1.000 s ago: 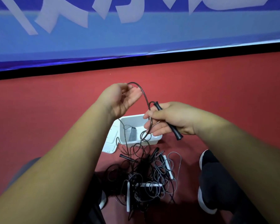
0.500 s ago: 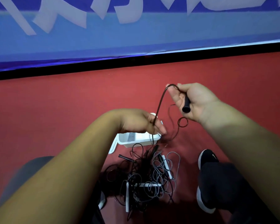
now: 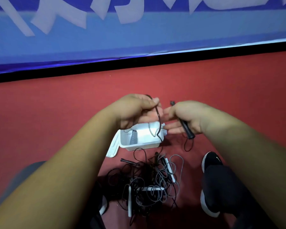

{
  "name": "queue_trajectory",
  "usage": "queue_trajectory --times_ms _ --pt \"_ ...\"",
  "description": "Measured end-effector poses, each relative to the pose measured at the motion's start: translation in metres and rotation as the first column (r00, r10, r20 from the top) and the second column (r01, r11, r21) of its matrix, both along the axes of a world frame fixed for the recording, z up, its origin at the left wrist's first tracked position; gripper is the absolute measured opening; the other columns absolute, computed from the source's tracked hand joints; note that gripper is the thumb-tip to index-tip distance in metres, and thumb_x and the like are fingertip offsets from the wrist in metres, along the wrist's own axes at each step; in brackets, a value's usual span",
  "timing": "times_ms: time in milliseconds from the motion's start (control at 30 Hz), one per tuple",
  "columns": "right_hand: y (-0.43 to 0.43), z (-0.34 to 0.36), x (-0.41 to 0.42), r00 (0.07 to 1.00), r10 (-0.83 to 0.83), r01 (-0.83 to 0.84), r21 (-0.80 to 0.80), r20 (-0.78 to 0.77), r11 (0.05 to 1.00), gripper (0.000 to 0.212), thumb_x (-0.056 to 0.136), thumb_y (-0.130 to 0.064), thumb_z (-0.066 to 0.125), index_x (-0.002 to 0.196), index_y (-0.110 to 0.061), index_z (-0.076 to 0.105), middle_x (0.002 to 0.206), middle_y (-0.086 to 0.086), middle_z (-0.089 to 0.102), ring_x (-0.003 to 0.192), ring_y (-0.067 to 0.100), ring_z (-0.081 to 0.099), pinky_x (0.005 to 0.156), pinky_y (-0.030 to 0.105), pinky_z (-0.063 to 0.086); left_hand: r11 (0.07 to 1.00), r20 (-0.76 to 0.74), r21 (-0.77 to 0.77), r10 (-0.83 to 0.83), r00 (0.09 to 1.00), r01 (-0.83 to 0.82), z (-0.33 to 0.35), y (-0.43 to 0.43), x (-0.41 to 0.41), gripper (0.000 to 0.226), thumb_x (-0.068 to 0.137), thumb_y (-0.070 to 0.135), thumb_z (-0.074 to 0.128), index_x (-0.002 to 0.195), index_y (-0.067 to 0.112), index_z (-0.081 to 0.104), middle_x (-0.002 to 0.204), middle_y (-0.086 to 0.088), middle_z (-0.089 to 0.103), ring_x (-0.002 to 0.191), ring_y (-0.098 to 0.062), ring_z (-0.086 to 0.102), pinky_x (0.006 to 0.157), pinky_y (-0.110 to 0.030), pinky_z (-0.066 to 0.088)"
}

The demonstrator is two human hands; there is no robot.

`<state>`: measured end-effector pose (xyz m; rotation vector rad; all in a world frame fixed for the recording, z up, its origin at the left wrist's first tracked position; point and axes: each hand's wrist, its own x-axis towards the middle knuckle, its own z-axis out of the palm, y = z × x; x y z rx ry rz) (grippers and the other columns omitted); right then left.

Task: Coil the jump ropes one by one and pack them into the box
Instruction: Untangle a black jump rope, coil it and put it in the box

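The left hand (image 3: 139, 111) pinches the black cord (image 3: 158, 117); the right hand (image 3: 186, 115) grips its handle (image 3: 187, 130). Better to keep loops even.

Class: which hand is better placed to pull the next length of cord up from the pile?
Left hand: it pinches the cord hanging toward the pile, while the right hand is busy gripping the handle.

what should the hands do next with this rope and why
Probably pass the cord pinched by the left hand across to the right hand, laying a loop beside the black handle it holds. The hands are close together, and the cord hangs down toward the tangled pile, not yet coiled.
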<state>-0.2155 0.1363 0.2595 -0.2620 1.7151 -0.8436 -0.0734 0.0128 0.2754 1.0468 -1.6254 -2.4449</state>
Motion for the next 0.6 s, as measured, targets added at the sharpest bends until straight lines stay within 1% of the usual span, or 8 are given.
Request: queue_trajectory --times_ms 67,133,233,333,400,467,533,600 --pt "0.002 -0.003 0.012 0.973 0.231 -0.232 0.046 0.021 0.972 0.031 0.102 -0.003 0.052 0.111 -0.019 0.076 0.121 -0.003 0.079 0.116 0.015 0.070 0.110 0.043 0.054 0.950 -0.072 0.180 0.270 0.960 -0.254 0.000 -0.008 -0.003 0.013 0.104 0.010 0.060 0.097 0.000 0.065 0.086 -0.010 0.071 0.074 -0.012 0.074 0.066 -0.027 0.065" --pt "0.003 -0.004 0.020 0.936 0.348 -0.349 0.011 0.057 0.937 0.026 0.105 -0.009 0.055 0.111 -0.020 0.077 0.119 -0.007 0.080 0.122 0.015 0.068 0.112 0.039 0.050 0.847 -0.095 0.326 0.472 0.876 -0.421 0.000 -0.018 -0.003 0.014 0.105 0.004 0.057 0.095 -0.003 0.063 0.079 -0.011 0.067 0.069 -0.015 0.074 0.061 -0.029 0.064" --pt "0.003 -0.005 0.024 0.930 0.367 -0.364 -0.060 0.034 0.929 0.017 0.109 -0.021 0.060 0.108 -0.017 0.077 0.113 0.000 0.081 0.131 0.023 0.066 0.115 0.043 0.050 0.783 -0.083 0.334 0.579 0.811 -0.524 -0.006 -0.032 0.000 0.013 0.107 0.004 0.053 0.098 -0.003 0.059 0.078 -0.013 0.064 0.062 -0.019 0.074 0.056 -0.033 0.063" --pt "0.002 -0.001 0.028 0.965 0.260 -0.257 -0.101 0.025 0.961 0.018 0.110 -0.023 0.058 0.106 -0.010 0.070 0.105 0.011 0.082 0.115 0.033 0.075 0.101 0.049 0.060 0.785 -0.062 0.275 0.590 0.805 -0.554 -0.014 -0.041 0.002 0.012 0.110 0.010 0.049 0.106 0.001 0.055 0.084 -0.015 0.064 0.069 -0.021 0.074 0.060 -0.035 0.065" --pt "0.001 0.003 0.029 0.990 0.125 -0.117 -0.132 0.058 0.984 0.019 0.112 -0.022 0.054 0.105 -0.008 0.065 0.092 0.014 0.081 0.089 0.031 0.081 0.081 0.045 0.067 0.846 -0.013 0.191 0.509 0.860 -0.498 -0.018 -0.042 0.003 0.020 0.111 0.016 0.046 0.104 0.001 0.057 0.092 -0.017 0.068 0.084 -0.026 0.073 0.069 -0.036 0.066" --pt "-0.002 0.010 0.029 0.990 -0.029 0.053 -0.178 0.135 0.983 0.018 0.113 -0.019 0.051 0.105 -0.007 0.063 0.076 0.012 0.077 0.068 0.023 0.079 0.064 0.037 0.067 0.936 0.090 0.041 0.345 0.934 -0.349 -0.019 -0.037 0.005 0.021 0.108 0.012 0.040 0.108 0.002 0.060 0.103 -0.016 0.072 0.090 -0.027 0.074 0.076 -0.035 0.065" --pt "-0.005 0.019 0.025 0.952 -0.173 0.233 -0.235 0.251 0.944 0.019 0.113 -0.013 0.049 0.102 -0.005 0.062 0.068 0.010 0.073 0.059 0.018 0.076 0.058 0.032 0.065 0.988 0.198 -0.109 0.127 0.972 -0.107 -0.019 -0.026 0.007 0.032 0.101 -0.001 0.035 0.118 0.004 0.062 0.106 -0.012 0.076 0.091 -0.025 0.074 0.083 -0.037 0.061" --pt "-0.006 0.027 0.019 0.881 -0.270 0.395 -0.290 0.387 0.872 0.022 0.112 -0.010 0.048 0.097 -0.002 0.062 0.069 0.012 0.073 0.059 0.017 0.076 0.059 0.029 0.065 0.961 0.269 -0.203 -0.130 0.954 0.188 -0.018 -0.014 0.009 0.045 0.095 -0.009 0.031 0.117 0.008 0.066 0.109 -0.012 0.077 0.099 -0.025 0.073 0.091 -0.040 0.054"
